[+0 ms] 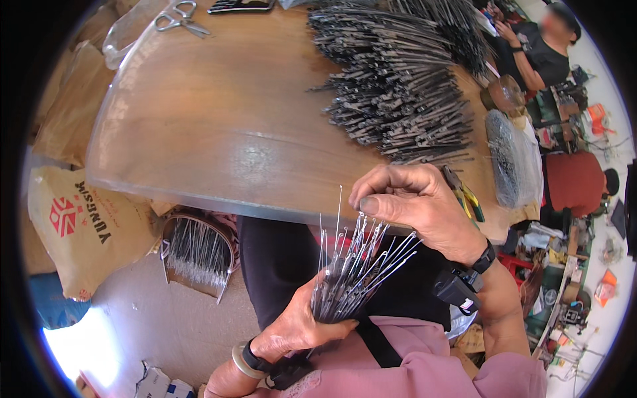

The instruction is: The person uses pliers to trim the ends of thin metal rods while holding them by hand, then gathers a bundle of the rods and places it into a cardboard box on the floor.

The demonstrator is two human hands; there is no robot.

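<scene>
My left hand (298,322) is wrapped round an upright bundle of thin metal umbrella ribs (342,288), held over my lap. The ribs are dark lower down, and their bright wire ends, many with small loops, fan out at the top. Just above those ends is my right hand (418,202), its thumb and fingers drawn together in a pinch close to the tips. Whatever lies between those fingers is too small to make out. Beyond it, a large pile of dark umbrella ribs (398,86) covers the right part of the wooden table (212,126).
Pliers (464,192) with yellow-green handles lie right of my right hand. Scissors (182,20) rest at the table's far left. A plastic-wrapped bundle (507,159) sits at the right edge. Below left are a rib-filled container (199,249) and a paper sack (99,225). Another person (537,53) sits far right.
</scene>
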